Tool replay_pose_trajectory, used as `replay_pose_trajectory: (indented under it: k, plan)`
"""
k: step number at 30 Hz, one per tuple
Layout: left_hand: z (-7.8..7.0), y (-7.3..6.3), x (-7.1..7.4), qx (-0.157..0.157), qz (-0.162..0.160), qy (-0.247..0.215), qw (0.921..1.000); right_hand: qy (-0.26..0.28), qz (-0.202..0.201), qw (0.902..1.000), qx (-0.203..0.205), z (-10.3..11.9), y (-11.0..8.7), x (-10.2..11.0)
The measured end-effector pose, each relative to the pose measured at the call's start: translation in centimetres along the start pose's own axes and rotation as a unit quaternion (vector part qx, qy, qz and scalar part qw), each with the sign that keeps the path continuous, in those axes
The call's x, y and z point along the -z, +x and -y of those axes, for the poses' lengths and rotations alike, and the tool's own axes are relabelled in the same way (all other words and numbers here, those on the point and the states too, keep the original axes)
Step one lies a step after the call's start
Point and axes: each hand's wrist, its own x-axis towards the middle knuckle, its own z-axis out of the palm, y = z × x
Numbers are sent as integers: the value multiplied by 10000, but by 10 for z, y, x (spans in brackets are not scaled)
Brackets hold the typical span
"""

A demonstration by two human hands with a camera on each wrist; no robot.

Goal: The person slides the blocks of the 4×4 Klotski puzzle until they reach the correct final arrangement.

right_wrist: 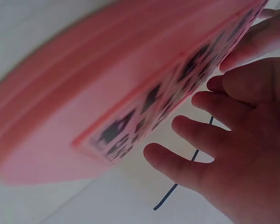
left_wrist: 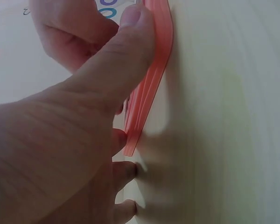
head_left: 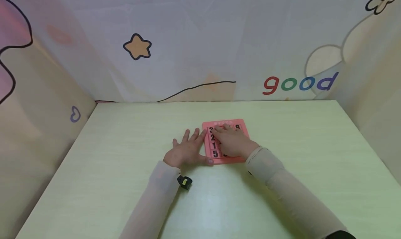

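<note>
A pink number puzzle board (head_left: 240, 122) lies flat on the table, with black numerals such as 3, 2, 1 and 5 down its left column. My left hand (head_left: 186, 152) is spread at its left side, with the thumb by the lower left corner. In the left wrist view the thumb (left_wrist: 126, 56) rests against the board's layered pink edge (left_wrist: 158, 46). Over the numbered face lies my right hand (head_left: 234, 143), covering most of the middle and right columns. The right wrist view shows the right hand's fingers (right_wrist: 200, 135) extended above the tiles (right_wrist: 149, 100).
The pale green table (head_left: 125, 134) extends around the board on all sides. A printed cloth backdrop (head_left: 188, 40) stands along its far edge, with a star and the word "good". Cloth side walls (head_left: 40, 134) flank it. A black band (head_left: 185, 182) sits at the left wrist.
</note>
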Motion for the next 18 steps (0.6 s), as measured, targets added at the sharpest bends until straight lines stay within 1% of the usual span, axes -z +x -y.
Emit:
replay_pose_trajectory:
  k: [4,7,11,18]
  plan:
    - [-2,-1,1,-8,21,30,10000,-36,64,10000,-30,7,1,1]
    - [-2,-1,1,-4,5,30,10000,-58,70,9999,-50,6,1,2]
    - [-2,0,1,11,-17,17,10000,-110,18,9999,-103,-2,-1,0]
    - [-3,-1,0,29,-45,-10,10000,-306,-196,9990,-246,-22,-10,-2]
